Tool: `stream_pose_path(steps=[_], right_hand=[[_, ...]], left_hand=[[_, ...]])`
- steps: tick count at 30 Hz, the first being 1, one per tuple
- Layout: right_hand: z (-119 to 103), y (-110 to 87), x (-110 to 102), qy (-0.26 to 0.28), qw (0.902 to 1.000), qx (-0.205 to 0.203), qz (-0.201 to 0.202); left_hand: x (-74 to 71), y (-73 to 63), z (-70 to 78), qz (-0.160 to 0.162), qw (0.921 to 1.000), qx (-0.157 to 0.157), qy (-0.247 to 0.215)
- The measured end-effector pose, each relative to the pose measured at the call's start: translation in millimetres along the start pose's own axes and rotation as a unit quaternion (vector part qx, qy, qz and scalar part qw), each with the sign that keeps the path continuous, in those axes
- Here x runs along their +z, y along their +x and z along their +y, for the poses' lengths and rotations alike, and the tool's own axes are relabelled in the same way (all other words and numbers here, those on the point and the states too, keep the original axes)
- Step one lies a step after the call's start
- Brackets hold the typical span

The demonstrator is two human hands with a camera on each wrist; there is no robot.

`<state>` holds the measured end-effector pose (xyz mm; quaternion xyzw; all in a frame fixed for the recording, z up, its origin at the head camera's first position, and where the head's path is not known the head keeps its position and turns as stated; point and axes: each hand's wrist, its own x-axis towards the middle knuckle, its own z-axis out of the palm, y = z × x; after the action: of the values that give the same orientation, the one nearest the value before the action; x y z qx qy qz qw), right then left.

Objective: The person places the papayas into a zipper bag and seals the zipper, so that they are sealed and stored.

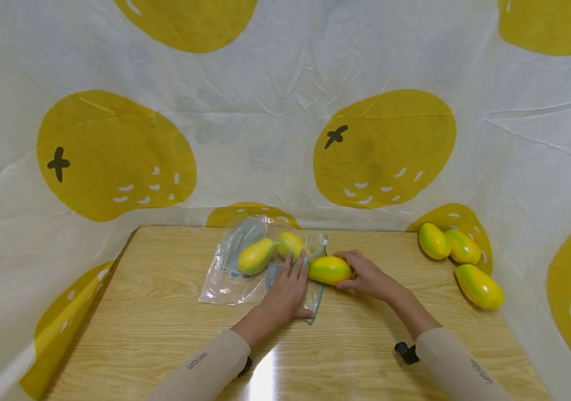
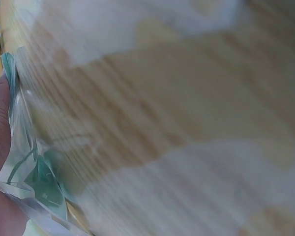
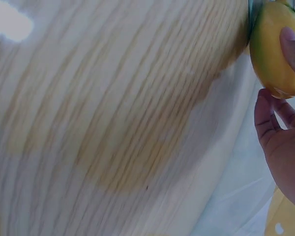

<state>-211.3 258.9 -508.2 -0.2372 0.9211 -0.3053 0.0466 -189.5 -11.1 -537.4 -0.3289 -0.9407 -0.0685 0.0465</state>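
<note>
A clear plastic bag (image 1: 230, 289) with teal printing and a teal zip edge lies on the table, two yellow-green toy mangoes (image 1: 256, 256) inside it. My left hand (image 1: 285, 287) rests on the bag near its right-hand opening, fingers stretched forward and thumb by the near edge. In the left wrist view, the bag's film (image 2: 22, 128) stands up beside the fingers. At the opening, my right hand (image 1: 365, 274) grips another mango (image 1: 329, 270) by its right end. The right wrist view shows thumb and fingers around that mango (image 3: 275, 54), its far end against the bag's edge.
Three more mangoes (image 1: 481, 287) lie at the table's right edge, two of them touching. The wooden table (image 1: 165, 334) is bordered at the back and sides by a white cloth (image 1: 255, 139) printed with big yellow fruits.
</note>
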Motion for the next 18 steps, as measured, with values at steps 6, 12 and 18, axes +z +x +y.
stream_pose_path(steps=[6,12,18], right_hand=[[-6,8.4,8,0.035,0.9991,0.022,0.013],[-11,14.3,16,0.048,0.998,0.039,0.012],[-15,16.5,20,0.037,0.9992,-0.002,0.015]], left_hand=[[1.0,0.6,0.0,-0.008,0.9999,-0.002,-0.007],[0.1,0.5,0.4,-0.009,1.0,-0.001,0.002],[-0.1,0.4,0.8,-0.012,0.9998,0.006,0.012]])
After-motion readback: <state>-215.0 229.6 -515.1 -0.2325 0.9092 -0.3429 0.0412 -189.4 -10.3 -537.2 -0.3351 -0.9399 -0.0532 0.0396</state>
